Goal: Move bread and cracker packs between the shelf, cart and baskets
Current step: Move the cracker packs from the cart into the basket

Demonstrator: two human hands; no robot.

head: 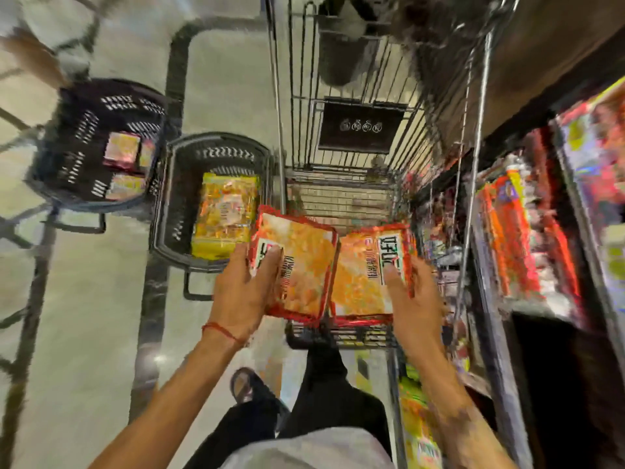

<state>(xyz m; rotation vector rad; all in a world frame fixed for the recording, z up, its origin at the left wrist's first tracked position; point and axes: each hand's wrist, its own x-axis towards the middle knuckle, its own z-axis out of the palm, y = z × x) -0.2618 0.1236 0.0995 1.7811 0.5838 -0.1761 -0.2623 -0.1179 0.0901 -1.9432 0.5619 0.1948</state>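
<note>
Head view: pale floor [101,333] beside stocked shelf [499,350].

L orange pk [301,265], R orange pk [362,282] at cart [341,194].

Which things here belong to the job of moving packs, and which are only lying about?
For the job: left hand gripping a red pack; right hand gripping a second red pack; cart; near basket with a yellow pack; far basket; shelf.
Lying about: black sign in the cart; dark tub beyond it.
</note>
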